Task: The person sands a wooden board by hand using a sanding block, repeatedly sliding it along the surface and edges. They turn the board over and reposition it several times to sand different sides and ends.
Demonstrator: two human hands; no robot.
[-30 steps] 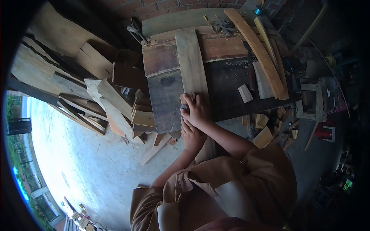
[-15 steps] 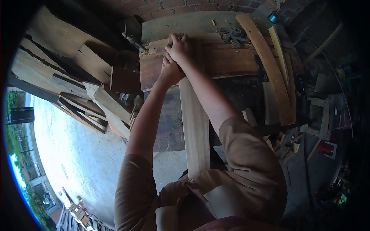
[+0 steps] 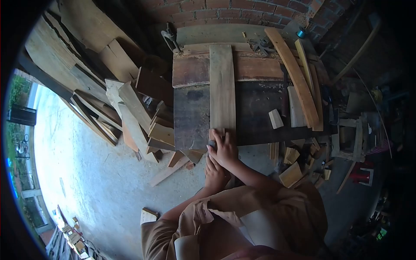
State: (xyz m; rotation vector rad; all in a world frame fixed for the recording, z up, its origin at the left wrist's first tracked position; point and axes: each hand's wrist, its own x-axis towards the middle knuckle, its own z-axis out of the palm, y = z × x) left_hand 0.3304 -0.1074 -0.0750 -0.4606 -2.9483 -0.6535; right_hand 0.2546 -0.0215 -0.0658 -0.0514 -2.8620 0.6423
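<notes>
A long pale board (image 3: 222, 86) lies lengthwise across the bench, from the far planks towards my body. On its near end sits a small wooden hand plane (image 3: 214, 133), mostly covered by my hands. My right hand (image 3: 225, 149) is closed over the top of the plane, with fingers over its front part. Just behind and below it, my left hand (image 3: 216, 175) is wrapped round the rear of the plane, close to my body. The plane's underside is hidden.
The dark workbench (image 3: 258, 110) carries a brown plank (image 3: 260, 67), a curved wooden piece (image 3: 297, 78), a small pale block (image 3: 275, 119) and a metal clamp (image 3: 170, 38). Boards (image 3: 93, 56) lean at the left. Offcuts (image 3: 291, 174) lie on the floor at the right.
Both hands have come back with the plane from the board's far end to its near end, close to my body. My arms have bent, and the board's surface now shows.
</notes>
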